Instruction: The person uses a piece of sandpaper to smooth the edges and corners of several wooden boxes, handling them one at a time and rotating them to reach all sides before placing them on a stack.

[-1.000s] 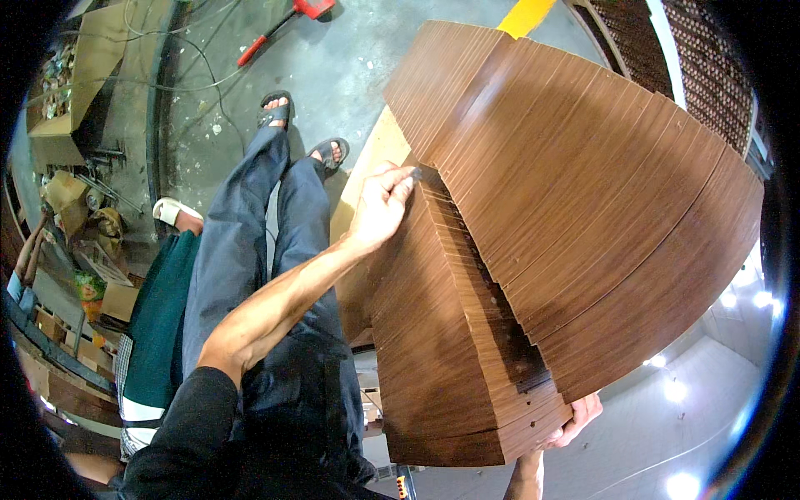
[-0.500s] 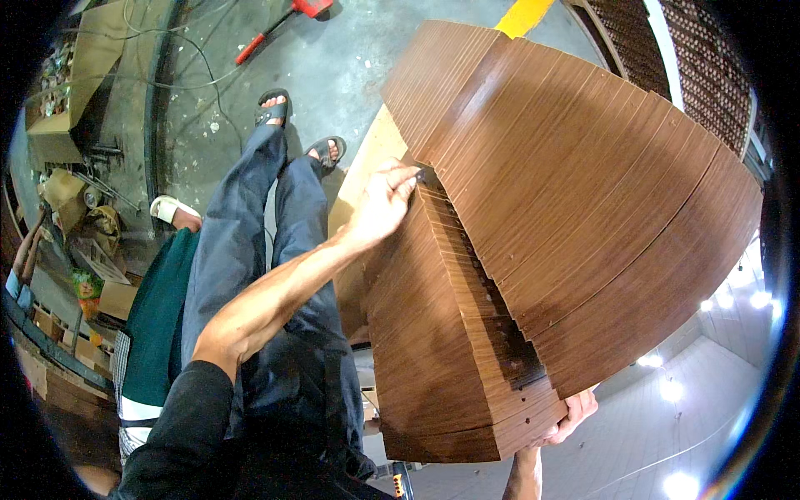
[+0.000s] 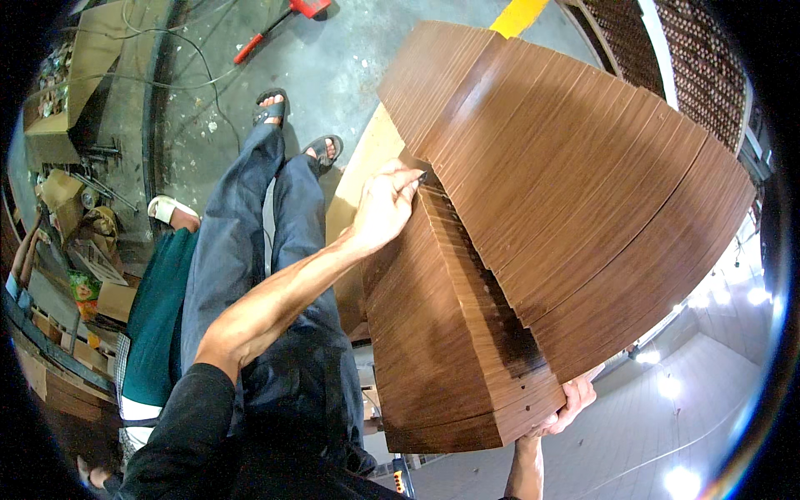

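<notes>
A large stack of brown wood-grain boards (image 3: 583, 192) fills the middle and right, its edges stepped and fanned. A long dark gap splits it from a narrower brown wood-grain section (image 3: 425, 333) at the near left. My left hand (image 3: 387, 204) is closed in a pinch at the far end of that gap. Its fingertips hold a small dark piece (image 3: 422, 177), too small to name. My right hand (image 3: 572, 406) wraps round the near right corner of the boards, its fingers partly hidden behind them. Small dark holes show on the edge strip beside it.
A red-handled tool with a red head (image 3: 283, 29) lies on the grey floor at the far side, near loose cables. A yellow strip (image 3: 518, 17) shows beyond the boards. A person in green (image 3: 158, 317) is at the left, near cardboard boxes (image 3: 54, 125) and clutter.
The boards have shifted slightly, their right side and near edge moving up a little. My left hand stays pinched at the gap, and my right hand keeps its hold.
</notes>
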Action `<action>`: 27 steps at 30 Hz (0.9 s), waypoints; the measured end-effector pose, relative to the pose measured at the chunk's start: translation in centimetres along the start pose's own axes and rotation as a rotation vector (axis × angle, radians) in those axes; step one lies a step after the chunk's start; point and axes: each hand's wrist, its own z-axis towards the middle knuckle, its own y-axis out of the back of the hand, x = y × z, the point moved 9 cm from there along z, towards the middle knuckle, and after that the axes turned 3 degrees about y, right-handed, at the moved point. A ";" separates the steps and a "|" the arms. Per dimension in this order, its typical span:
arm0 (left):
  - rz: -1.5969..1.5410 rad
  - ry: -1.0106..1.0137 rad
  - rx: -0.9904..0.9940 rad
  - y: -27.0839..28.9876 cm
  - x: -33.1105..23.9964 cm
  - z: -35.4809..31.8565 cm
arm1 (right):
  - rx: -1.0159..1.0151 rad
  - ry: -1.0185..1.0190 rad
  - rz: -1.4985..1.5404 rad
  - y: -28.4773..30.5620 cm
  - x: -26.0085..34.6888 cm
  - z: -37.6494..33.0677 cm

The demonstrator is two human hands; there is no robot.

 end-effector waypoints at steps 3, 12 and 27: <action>-0.141 -0.114 0.059 0.3 -3.6 -3.1 | 0.031 0.055 -0.040 0.0 -0.6 -0.5; -0.118 0.152 -0.029 2.1 -0.2 -1.0 | -0.011 0.044 -0.007 0.1 -1.4 -1.0; -0.174 0.211 -0.124 -0.1 3.0 -0.4 | 0.026 0.035 -0.030 0.4 -1.9 -1.4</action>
